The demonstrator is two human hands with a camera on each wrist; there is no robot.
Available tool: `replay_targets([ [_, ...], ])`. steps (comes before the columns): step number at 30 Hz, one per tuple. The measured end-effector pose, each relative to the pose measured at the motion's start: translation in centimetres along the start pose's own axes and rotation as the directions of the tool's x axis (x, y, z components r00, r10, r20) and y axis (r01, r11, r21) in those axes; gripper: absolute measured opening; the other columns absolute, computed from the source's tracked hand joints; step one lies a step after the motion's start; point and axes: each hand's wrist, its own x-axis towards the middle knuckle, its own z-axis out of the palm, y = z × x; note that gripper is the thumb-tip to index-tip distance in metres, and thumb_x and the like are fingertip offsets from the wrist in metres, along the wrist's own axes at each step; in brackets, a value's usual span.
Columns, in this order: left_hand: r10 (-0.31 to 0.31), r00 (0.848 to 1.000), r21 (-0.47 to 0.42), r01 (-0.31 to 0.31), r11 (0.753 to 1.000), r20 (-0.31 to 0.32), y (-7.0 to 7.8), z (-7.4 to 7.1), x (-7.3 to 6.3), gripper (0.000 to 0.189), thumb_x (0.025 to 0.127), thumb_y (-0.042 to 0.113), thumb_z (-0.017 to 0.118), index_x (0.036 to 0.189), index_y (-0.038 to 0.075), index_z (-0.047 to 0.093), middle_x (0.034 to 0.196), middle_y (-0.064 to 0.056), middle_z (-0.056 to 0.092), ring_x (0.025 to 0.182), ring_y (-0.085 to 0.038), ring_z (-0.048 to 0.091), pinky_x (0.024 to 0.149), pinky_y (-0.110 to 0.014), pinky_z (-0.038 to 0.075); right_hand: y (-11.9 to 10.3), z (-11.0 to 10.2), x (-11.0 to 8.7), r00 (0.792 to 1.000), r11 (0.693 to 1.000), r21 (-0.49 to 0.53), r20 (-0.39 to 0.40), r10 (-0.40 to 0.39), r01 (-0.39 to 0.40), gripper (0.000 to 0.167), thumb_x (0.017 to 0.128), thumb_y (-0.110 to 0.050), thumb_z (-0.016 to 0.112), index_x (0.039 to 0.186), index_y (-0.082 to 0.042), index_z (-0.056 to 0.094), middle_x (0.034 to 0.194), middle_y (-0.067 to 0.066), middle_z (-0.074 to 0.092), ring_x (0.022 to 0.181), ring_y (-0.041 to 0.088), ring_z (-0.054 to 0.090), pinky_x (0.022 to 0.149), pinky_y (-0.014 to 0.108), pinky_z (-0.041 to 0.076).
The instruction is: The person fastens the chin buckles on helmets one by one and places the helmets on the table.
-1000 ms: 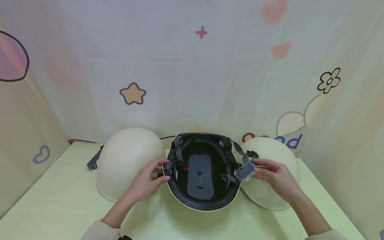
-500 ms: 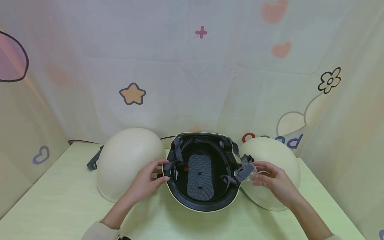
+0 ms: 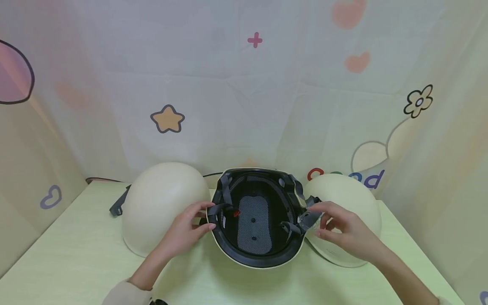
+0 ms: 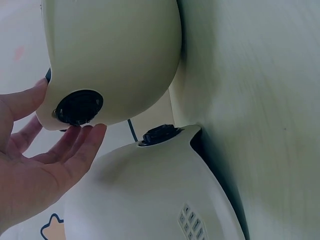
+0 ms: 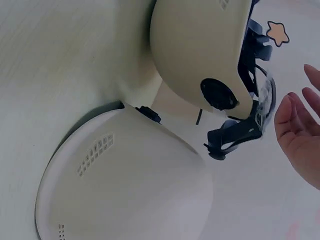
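An upturned cream helmet with black padding sits at the table's middle, its inside facing up. My left hand holds its left rim between thumb and fingers. In the left wrist view those fingers lie by a round black side piece. A grey chin strap with a clear cup hangs over the right rim. Close to it is my right hand, overlapping the strap in the head view. The right wrist view shows those fingers relaxed, a small gap from the clear cup.
Two more cream helmets stand dome up on the pale green table: one helmet at left with a grey strap sticking out, another helmet at right. A printed curtain closes the back and sides.
My right hand has let go of the chin strap and shifted slightly left over the clear cup. The strap end has dropped beside the rim. My left hand keeps its hold.
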Motion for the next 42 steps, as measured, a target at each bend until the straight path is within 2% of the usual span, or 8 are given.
replay_targets([
  [1, 0.007, 1.0, 0.001, -0.007, 1.0, -0.003, -0.1, 0.0, 0.0, 0.043, 0.079, -0.002, 0.068, 0.119, 0.001, 0.054, 0.116, -0.015, 0.053, 0.097, -0.028, 0.054, 0.079, -0.037, 0.051, 0.0, 0.2, 0.2, 0.999, 0.999, -0.021, 0.017, -0.035, 0.036, 0.043, 0.074, 0.005, 0.071, 0.113, 0.0, 0.056, 0.093, 0.0, 0.055, 0.069, 0.009, 0.052, 0.059, 0.021, 0.047],
  [3, 0.022, 1.0, 0.014, -0.022, 1.0, -0.01, -0.1, 0.1, 0.1, 0.042, 0.079, 0.0, 0.069, 0.118, 0.002, 0.055, 0.117, -0.014, 0.052, 0.1, -0.029, 0.052, 0.078, -0.037, 0.051, 0.3, 0.6, 0.5, 0.997, 0.997, -0.047, 0.058, -0.055, 0.058, 0.043, 0.072, 0.003, 0.073, 0.112, -0.001, 0.057, 0.088, -0.001, 0.054, 0.065, 0.008, 0.049, 0.055, 0.02, 0.045],
  [7, 0.062, 0.998, 0.048, -0.061, 0.997, -0.024, -0.2, 0.2, 0.2, 0.04, 0.078, 0.001, 0.07, 0.116, 0.001, 0.056, 0.118, -0.015, 0.051, 0.105, -0.031, 0.05, 0.078, -0.038, 0.051, 0.8, 1.1, 0.8, 0.992, 0.997, -0.075, 0.129, -0.015, 0.025, 0.041, 0.073, 0.0, 0.073, 0.111, -0.001, 0.058, 0.085, 0.0, 0.054, 0.06, 0.005, 0.045, 0.051, 0.02, 0.041],
  [13, 0.109, 0.994, 0.1, -0.106, 0.989, -0.021, -0.4, 0.0, 0.4, 0.042, 0.076, -0.002, 0.071, 0.115, 0.001, 0.055, 0.126, -0.015, 0.051, 0.115, -0.029, 0.047, 0.08, -0.043, 0.049, 1.2, 1.7, 1.1, 0.985, 0.99, -0.14, 0.165, 0.057, -0.034, 0.037, 0.073, 0.001, 0.073, 0.108, -0.001, 0.061, 0.104, 0.01, 0.055, 0.058, 0.002, 0.043, 0.051, 0.02, 0.041],
  [20, 0.122, 0.992, 0.128, -0.123, 0.984, 0.022, -0.3, -0.2, 0.7, 0.045, 0.077, 0.0, 0.07, 0.119, 0.002, 0.054, 0.12, -0.014, 0.053, 0.113, -0.029, 0.047, 0.08, -0.043, 0.049, 1.5, 2.3, 1.1, 0.992, 0.983, -0.178, 0.128, -0.013, 0.036, 0.033, 0.068, 0.007, 0.074, 0.099, -0.002, 0.065, 0.1, 0.008, 0.054, 0.059, 0.001, 0.043, 0.052, 0.019, 0.042],
  [26, 0.148, 0.987, 0.187, -0.157, 0.97, 0.064, 0.2, -0.6, 1.0, 0.043, 0.077, 0.001, 0.071, 0.117, 0.002, 0.056, 0.115, -0.012, 0.055, 0.104, -0.032, 0.048, 0.078, -0.043, 0.049, 1.6, 2.6, 1.2, 0.992, 0.974, -0.212, 0.109, -0.06, 0.082, 0.032, 0.066, 0.008, 0.075, 0.095, -0.003, 0.067, 0.097, 0.007, 0.054, 0.062, 0.006, 0.045, 0.051, 0.019, 0.042],
  [32, 0.174, 0.98, 0.251, -0.193, 0.949, 0.095, 0.6, -0.8, 1.4, 0.041, 0.076, 0.004, 0.072, 0.115, 0.003, 0.057, 0.114, -0.011, 0.056, 0.101, -0.028, 0.048, 0.075, -0.037, 0.047, 1.3, 2.6, 1.3, 0.994, 0.975, -0.211, 0.096, -0.046, 0.066, 0.028, 0.067, 0.005, 0.077, 0.091, -0.004, 0.067, 0.095, 0.006, 0.054, 0.067, 0.009, 0.047, 0.052, 0.019, 0.041],
  [42, 0.133, 0.983, 0.263, -0.161, 0.951, 0.123, 1.1, -1.0, 1.6, 0.04, 0.078, 0.007, 0.071, 0.115, 0.003, 0.057, 0.115, -0.013, 0.054, 0.105, -0.029, 0.047, 0.076, -0.04, 0.046, 0.7, 2.7, 1.9, 0.998, 0.978, -0.204, 0.042, -0.036, 0.044, 0.033, 0.065, 0.002, 0.079, 0.093, -0.007, 0.064, 0.085, -0.001, 0.059, 0.057, 0.003, 0.041, 0.049, 0.019, 0.039],
])
